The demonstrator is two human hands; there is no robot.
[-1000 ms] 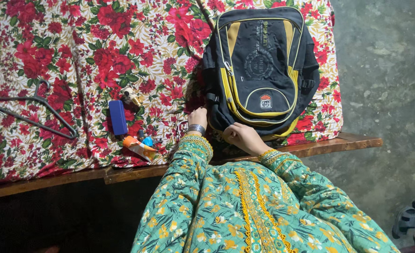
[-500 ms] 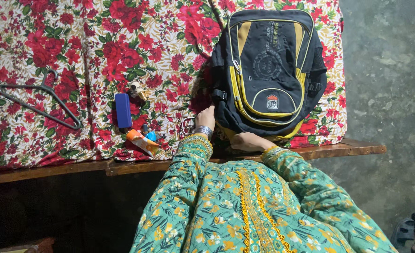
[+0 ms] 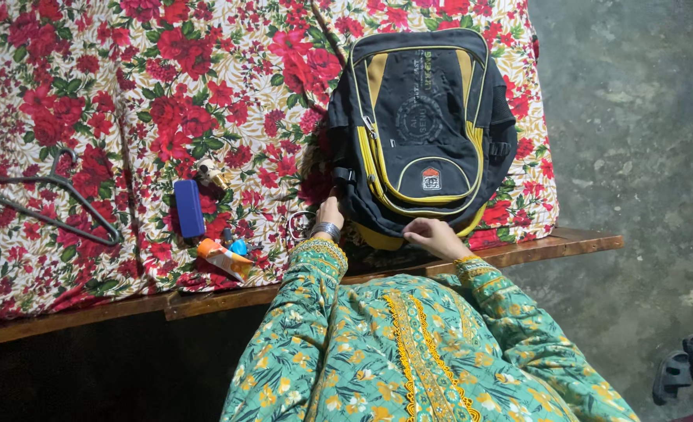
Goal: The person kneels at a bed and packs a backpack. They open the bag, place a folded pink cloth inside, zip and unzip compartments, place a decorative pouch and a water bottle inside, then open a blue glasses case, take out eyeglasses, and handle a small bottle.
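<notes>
A black backpack (image 3: 420, 129) with yellow trim lies flat on a bed covered in a red floral sheet (image 3: 127, 101). My left hand (image 3: 330, 212) rests against the bag's lower left side, a bangle on the wrist. My right hand (image 3: 434, 237) sits at the bag's bottom edge, fingers curled on the fabric. Both arms wear green floral sleeves. Whether either hand truly grips the bag is hard to see.
Left of the bag lie a blue rectangular case (image 3: 189, 208), an orange tube (image 3: 225, 259), and small items near them. A dark clothes hanger (image 3: 49, 203) lies at the far left. The wooden bed frame (image 3: 518, 254) edges a concrete floor; dark sandals (image 3: 686, 367) sit lower right.
The view has drifted so the bag and bed appear shifted right and down slightly. Both hands stay at the bag's lower edge; the right hand has slid a little along the bottom.
</notes>
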